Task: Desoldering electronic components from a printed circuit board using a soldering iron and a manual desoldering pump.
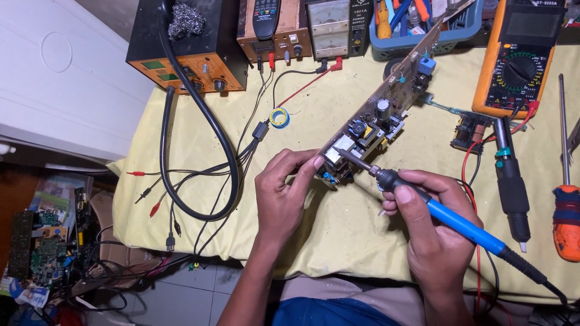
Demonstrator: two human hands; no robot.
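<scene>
From the head camera I look down at a bench covered with a yellow cloth. My left hand has its grip closed on the near end of a long circuit board. The board stands tilted on its edge and runs from the middle of the bench up toward the far right. My right hand has its grip closed around a soldering iron with a blue handle. The iron's metal tip touches the near end of the board, just beside my left fingertips.

At the far right corner lies an orange meter. Near the right edge rest a black tool and a screwdriver with an orange handle. Along the far edge sit an orange and black box, two more boxes with dials, and a blue basket of tools. A small roll of solder wire lies near the far middle. A thick black cable loops over the left side.
</scene>
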